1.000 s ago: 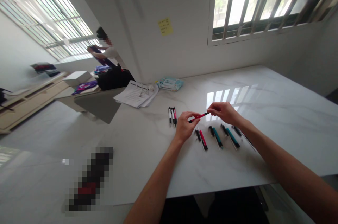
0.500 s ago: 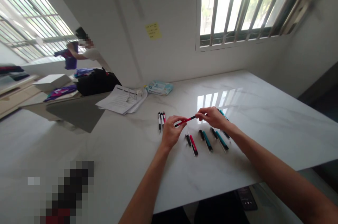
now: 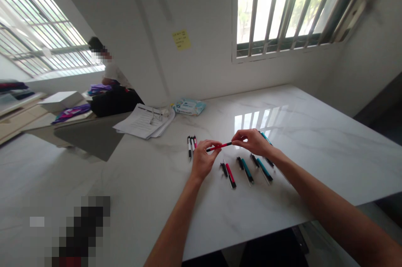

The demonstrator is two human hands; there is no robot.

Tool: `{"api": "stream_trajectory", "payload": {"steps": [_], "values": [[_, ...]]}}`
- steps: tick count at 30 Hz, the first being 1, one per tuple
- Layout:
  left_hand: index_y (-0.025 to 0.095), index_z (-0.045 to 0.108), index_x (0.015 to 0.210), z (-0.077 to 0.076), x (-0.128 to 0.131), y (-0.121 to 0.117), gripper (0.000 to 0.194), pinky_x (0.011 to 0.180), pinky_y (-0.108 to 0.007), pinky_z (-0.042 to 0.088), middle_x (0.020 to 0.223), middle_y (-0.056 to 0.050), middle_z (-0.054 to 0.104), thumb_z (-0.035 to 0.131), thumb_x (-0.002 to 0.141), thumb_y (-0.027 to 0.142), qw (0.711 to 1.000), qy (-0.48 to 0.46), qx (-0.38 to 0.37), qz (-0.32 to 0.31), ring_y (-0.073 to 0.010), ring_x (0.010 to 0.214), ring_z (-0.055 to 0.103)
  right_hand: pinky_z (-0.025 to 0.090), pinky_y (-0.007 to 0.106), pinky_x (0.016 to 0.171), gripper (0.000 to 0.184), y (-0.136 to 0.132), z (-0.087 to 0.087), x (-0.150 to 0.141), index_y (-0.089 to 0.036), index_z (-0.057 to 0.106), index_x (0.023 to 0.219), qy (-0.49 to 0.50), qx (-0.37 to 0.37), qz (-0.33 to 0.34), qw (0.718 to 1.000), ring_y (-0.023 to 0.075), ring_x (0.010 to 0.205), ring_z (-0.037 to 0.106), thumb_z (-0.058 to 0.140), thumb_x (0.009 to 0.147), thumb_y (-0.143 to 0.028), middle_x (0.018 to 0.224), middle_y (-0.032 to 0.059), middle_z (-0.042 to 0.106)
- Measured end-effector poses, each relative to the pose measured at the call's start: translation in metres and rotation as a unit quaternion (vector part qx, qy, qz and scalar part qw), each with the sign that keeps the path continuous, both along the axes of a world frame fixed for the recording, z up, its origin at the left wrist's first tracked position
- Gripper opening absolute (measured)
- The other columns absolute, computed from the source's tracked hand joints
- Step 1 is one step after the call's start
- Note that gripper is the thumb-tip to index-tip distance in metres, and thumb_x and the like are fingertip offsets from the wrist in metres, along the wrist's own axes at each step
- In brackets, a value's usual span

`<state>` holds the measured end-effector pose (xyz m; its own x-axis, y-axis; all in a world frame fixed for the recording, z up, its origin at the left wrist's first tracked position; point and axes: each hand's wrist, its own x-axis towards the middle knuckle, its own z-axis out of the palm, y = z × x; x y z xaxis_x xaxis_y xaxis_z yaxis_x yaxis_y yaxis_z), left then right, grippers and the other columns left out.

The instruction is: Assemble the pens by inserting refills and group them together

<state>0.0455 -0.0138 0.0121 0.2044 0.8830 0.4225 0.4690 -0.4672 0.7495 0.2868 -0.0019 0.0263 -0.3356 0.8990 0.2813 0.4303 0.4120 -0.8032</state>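
Left hand [image 3: 203, 161] pinches red-and-black pen [image 3: 221, 146] by one end, right hand [image 3: 251, 140] grips the other; pen held level-ish above marble table [image 3: 238, 216], disassembled pens [image 3: 247, 169] nearer the body, three pens [image 3: 189, 147] left.

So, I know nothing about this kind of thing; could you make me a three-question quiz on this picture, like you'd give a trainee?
1. How many hands hold the red-and-black pen? (a) none (b) one (c) two
2. True or false: the yellow note is lying on the table.
3. Fill in: the packet beside the papers is light ____.

Key:
1. c: the left hand and right hand both grip it.
2. False: the yellow note is on the wall.
3. blue
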Motion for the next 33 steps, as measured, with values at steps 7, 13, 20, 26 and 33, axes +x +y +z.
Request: {"api": "stream_trajectory", "payload": {"steps": [7,13,20,26,33], "values": [[0.025,0.072,0.112,-0.002,-0.002,0.002,0.035,0.094,-0.035,0.055,0.106,-0.005,0.069,0.063,0.081,0.013,0.997,-0.058,-0.017,-0.037,-0.0190,0.099,0.066,0.055,0.032,0.076,0.016,-0.007,-0.007,-0.016,-0.024,0.075,0.101,-0.009,0.079,0.041,0.996,0.0183,0.082,0.068,0.073,0.086,-0.029,0.090,0.0035,0.075],[0.024,0.065,0.120,0.006,-0.008,0.005,0.035,0.088,-0.030,0.055,0.126,-0.007,0.065,0.062,0.085,0.024,0.988,-0.148,-0.030,0.030,-0.0184,0.103,0.063,0.054,0.031,0.076,0.013,-0.014,-0.006,-0.027,-0.024,0.074,0.102,-0.004,0.101,0.056,0.993,0.0179,0.082,0.066,0.070,0.090,-0.023,0.091,0.0037,0.073],[0.023,0.062,0.122,0.006,-0.013,0.007,0.036,0.085,-0.028,0.054,0.123,-0.009,0.066,0.052,0.092,0.039,0.971,-0.217,-0.080,0.066,-0.0188,0.105,0.065,0.055,0.032,0.081,0.015,-0.022,-0.001,-0.034,-0.024,0.073,0.106,-0.009,0.144,0.089,0.985,0.0186,0.087,0.068,0.065,0.094,-0.019,0.098,0.0058,0.071],[0.021,0.061,0.123,0.002,-0.008,0.004,0.040,0.085,-0.029,0.053,0.121,-0.010,0.067,0.049,0.092,0.044,0.983,-0.166,-0.080,0.015,-0.0193,0.103,0.065,0.054,0.033,0.084,0.017,-0.019,-0.004,-0.031,-0.024,0.074,0.107,-0.049,0.158,0.085,0.983,0.0209,0.093,0.068,0.066,0.094,-0.017,0.100,0.0064,0.073],[0.021,0.069,0.110,-0.002,-0.012,0.014,0.035,0.075,-0.023,0.049,0.109,-0.007,0.068,0.054,0.094,0.048,0.945,-0.298,-0.067,0.114,-0.0149,0.091,0.063,0.053,0.031,0.078,0.018,-0.013,-0.002,-0.019,-0.024,0.074,0.109,-0.068,0.060,0.009,0.996,0.0177,0.080,0.069,0.065,0.094,-0.024,0.090,0.0034,0.077]]}}
